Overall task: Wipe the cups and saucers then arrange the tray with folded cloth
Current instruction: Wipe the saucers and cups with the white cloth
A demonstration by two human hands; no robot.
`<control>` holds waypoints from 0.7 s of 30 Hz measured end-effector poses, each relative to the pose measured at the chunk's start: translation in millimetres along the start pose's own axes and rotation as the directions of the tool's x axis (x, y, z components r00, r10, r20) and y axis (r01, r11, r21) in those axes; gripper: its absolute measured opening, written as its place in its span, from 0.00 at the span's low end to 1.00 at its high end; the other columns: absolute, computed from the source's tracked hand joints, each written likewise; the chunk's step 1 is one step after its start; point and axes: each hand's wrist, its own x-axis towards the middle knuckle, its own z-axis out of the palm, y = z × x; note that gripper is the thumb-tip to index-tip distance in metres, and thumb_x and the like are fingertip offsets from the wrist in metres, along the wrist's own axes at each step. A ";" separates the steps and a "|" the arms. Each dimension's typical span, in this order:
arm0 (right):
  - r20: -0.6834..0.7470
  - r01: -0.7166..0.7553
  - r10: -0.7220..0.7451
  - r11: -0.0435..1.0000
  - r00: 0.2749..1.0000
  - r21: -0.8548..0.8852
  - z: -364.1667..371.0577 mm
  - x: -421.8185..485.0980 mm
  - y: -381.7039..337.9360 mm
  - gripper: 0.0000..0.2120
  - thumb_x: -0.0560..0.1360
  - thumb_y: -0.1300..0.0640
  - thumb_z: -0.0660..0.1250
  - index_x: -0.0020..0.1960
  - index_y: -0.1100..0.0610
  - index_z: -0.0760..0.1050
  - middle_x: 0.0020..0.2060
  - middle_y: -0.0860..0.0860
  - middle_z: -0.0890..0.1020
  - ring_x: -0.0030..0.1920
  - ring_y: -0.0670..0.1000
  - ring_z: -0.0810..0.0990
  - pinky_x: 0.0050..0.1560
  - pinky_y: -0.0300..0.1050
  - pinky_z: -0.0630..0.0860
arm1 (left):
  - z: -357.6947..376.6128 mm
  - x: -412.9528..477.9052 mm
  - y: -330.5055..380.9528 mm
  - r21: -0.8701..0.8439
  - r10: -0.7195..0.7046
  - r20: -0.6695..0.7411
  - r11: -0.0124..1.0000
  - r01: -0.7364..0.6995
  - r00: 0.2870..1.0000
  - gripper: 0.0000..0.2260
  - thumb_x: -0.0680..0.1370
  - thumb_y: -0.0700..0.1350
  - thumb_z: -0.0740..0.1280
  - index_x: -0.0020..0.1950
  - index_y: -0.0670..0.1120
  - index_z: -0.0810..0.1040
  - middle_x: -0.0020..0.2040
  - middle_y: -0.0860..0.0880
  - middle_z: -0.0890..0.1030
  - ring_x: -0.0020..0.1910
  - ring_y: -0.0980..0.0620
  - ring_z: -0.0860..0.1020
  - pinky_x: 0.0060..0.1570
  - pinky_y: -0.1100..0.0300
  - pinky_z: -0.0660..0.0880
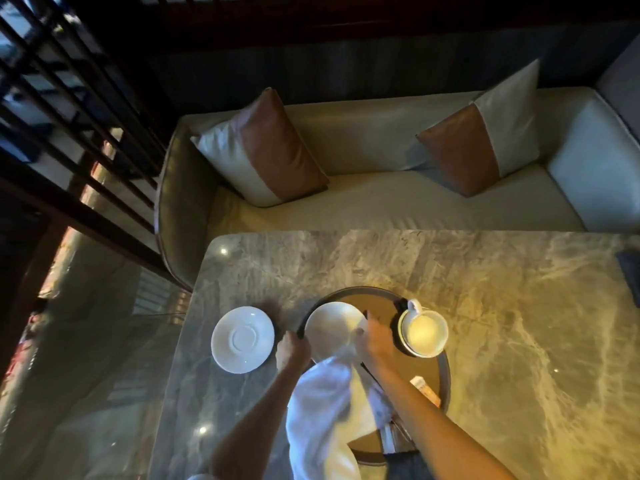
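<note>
A round dark tray (445, 372) lies on the marble table. Over its left part my left hand (292, 349) holds a white saucer (329, 329) by its left edge, tilted. My right hand (375, 341) presses a white cloth (325, 410) against the saucer's right rim; the cloth hangs down between my forearms. A second white saucer (242, 339) rests flat on the table left of the tray. A white cup (424, 332) stands upright at the tray's right rim, its handle pointing away from me.
The marble table (519, 306) has a rounded far-left corner. A small packet (427, 391) lies on the tray's right side. A cream sofa (381, 206) with two brown-and-white cushions sits beyond the table. A dark object (630, 271) lies at the table's right edge.
</note>
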 end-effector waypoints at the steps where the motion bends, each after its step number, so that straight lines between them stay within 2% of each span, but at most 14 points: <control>1: 0.009 -0.059 0.059 0.998 0.998 0.012 5.4 4.0 4.6 0.23 0.79 0.52 0.55 0.70 0.61 0.67 0.65 0.58 0.75 0.67 0.58 0.73 0.62 0.47 0.68 | 1.5 2.5 -4.1 0.016 0.007 0.022 1.000 -0.007 1.000 0.16 0.80 0.45 0.60 0.59 0.35 0.77 0.58 0.35 0.81 0.59 0.36 0.78 0.55 0.50 0.74; 4: -0.020 -0.148 0.150 0.985 0.988 0.091 14.6 16.6 16.2 0.14 0.79 0.61 0.61 0.63 0.62 0.75 0.59 0.60 0.80 0.64 0.59 0.75 0.59 0.49 0.71 | 6.2 10.5 -7.5 0.015 0.046 0.039 0.999 -0.047 0.998 0.14 0.79 0.43 0.60 0.55 0.34 0.78 0.56 0.35 0.82 0.57 0.36 0.79 0.51 0.51 0.74; 6: -0.019 -0.160 0.166 0.968 0.986 0.192 15.4 20.5 20.5 0.12 0.78 0.64 0.63 0.60 0.62 0.79 0.55 0.61 0.83 0.59 0.61 0.78 0.55 0.49 0.73 | 8.9 13.6 -5.1 -0.007 0.091 0.055 0.996 -0.091 0.994 0.13 0.79 0.41 0.60 0.52 0.33 0.79 0.54 0.33 0.82 0.56 0.35 0.79 0.49 0.49 0.73; 9: -0.047 -0.110 0.126 0.962 0.991 0.251 8.8 23.4 18.7 0.12 0.78 0.63 0.65 0.59 0.62 0.80 0.53 0.60 0.84 0.57 0.60 0.80 0.56 0.50 0.74 | 5.0 12.4 -1.5 -0.073 0.137 0.025 0.988 -0.135 0.990 0.10 0.77 0.39 0.60 0.45 0.33 0.79 0.50 0.33 0.82 0.52 0.34 0.79 0.45 0.49 0.73; 12: -0.128 -0.014 0.059 0.945 0.990 0.326 -0.8 22.0 0.6 0.12 0.77 0.64 0.65 0.59 0.62 0.80 0.54 0.58 0.84 0.57 0.59 0.80 0.59 0.50 0.74 | -10.9 13.4 -2.6 -0.197 0.174 -0.036 0.964 -0.178 0.984 0.09 0.78 0.40 0.63 0.39 0.39 0.75 0.45 0.35 0.83 0.47 0.35 0.80 0.39 0.52 0.70; 15: -0.158 0.064 0.000 0.913 0.987 0.402 -2.4 14.9 -22.6 0.12 0.76 0.65 0.65 0.57 0.61 0.81 0.51 0.57 0.85 0.54 0.57 0.81 0.54 0.48 0.75 | -36.0 14.0 -9.8 -0.328 0.161 -0.075 0.928 -0.177 0.984 0.06 0.78 0.39 0.64 0.47 0.38 0.79 0.47 0.38 0.83 0.48 0.40 0.80 0.40 0.55 0.69; 18: -0.096 0.066 -0.024 0.883 0.995 0.464 14.3 -3.0 -48.0 0.13 0.77 0.63 0.62 0.59 0.60 0.80 0.52 0.56 0.84 0.52 0.55 0.80 0.50 0.46 0.75 | -64.5 12.3 -37.7 -0.482 0.114 -0.051 0.867 -0.124 0.992 0.08 0.76 0.34 0.62 0.52 0.39 0.79 0.46 0.42 0.82 0.41 0.44 0.78 0.37 0.55 0.75; 19: -0.070 0.058 -0.026 0.869 0.997 0.492 24.2 -11.4 -54.4 0.13 0.78 0.64 0.62 0.60 0.61 0.80 0.52 0.56 0.84 0.52 0.54 0.80 0.51 0.47 0.75 | -74.5 10.4 -52.1 -0.512 0.095 -0.028 0.853 -0.096 0.995 0.10 0.76 0.33 0.61 0.54 0.38 0.78 0.46 0.42 0.81 0.40 0.43 0.78 0.36 0.52 0.79; 21: -0.010 0.021 -0.019 0.850 1.000 0.526 48.4 -32.3 -63.1 0.13 0.77 0.65 0.63 0.59 0.61 0.81 0.49 0.56 0.84 0.48 0.52 0.79 0.53 0.51 0.77 | -91.6 6.8 -88.6 -0.502 0.063 -0.009 0.863 -0.059 0.998 0.13 0.75 0.32 0.61 0.57 0.38 0.79 0.46 0.42 0.82 0.42 0.41 0.80 0.44 0.46 0.82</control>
